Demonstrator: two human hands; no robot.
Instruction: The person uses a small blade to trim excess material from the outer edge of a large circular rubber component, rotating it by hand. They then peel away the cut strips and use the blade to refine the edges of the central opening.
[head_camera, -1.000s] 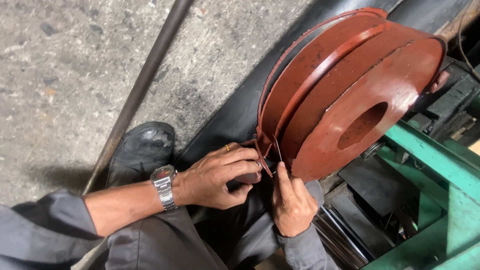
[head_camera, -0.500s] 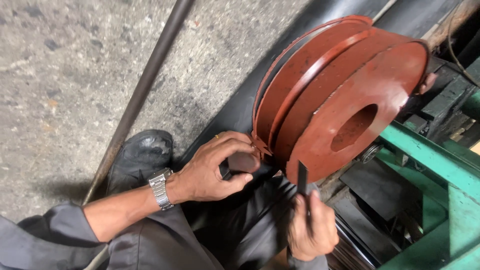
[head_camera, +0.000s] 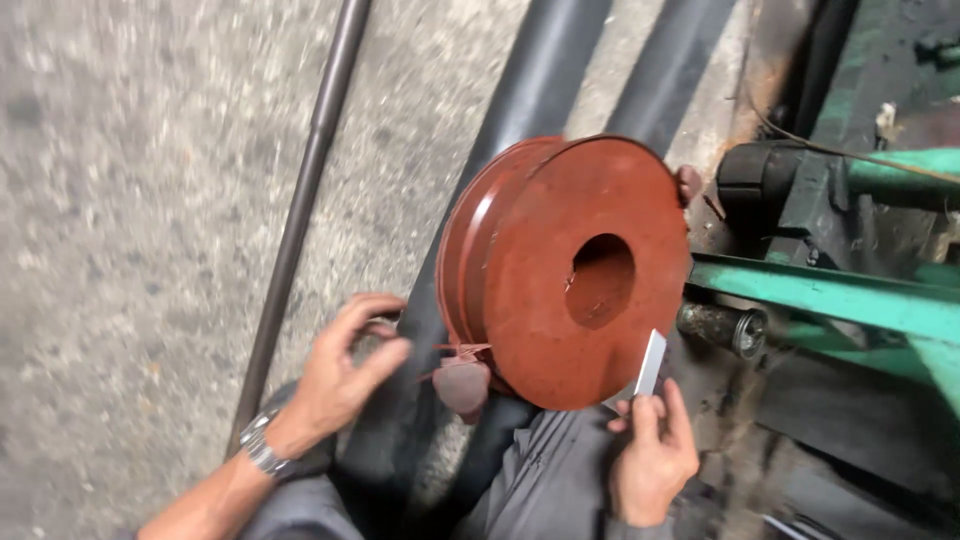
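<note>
A large red-brown round casting (head_camera: 560, 270) with a hole in its middle stands on edge in front of me. My left hand (head_camera: 345, 375), with a wristwatch, is at its lower left rim, fingers spread, next to a thin red flap of trimmed material (head_camera: 462, 380) hanging off the rim. My right hand (head_camera: 650, 455) is below the casting's lower right edge and grips a flat grey blade (head_camera: 648, 365) that points up beside the rim.
A thin steel rod (head_camera: 300, 210) lies across the concrete floor on the left. Wide black strips (head_camera: 560, 80) run under the casting. A green metal frame (head_camera: 830, 300) with a dark shaft end (head_camera: 725, 325) stands on the right.
The view has swung so the casting faces me more squarely. My right hand has shifted to the casting's lower right with the blade. My left hand has opened and drawn away from the rim.
</note>
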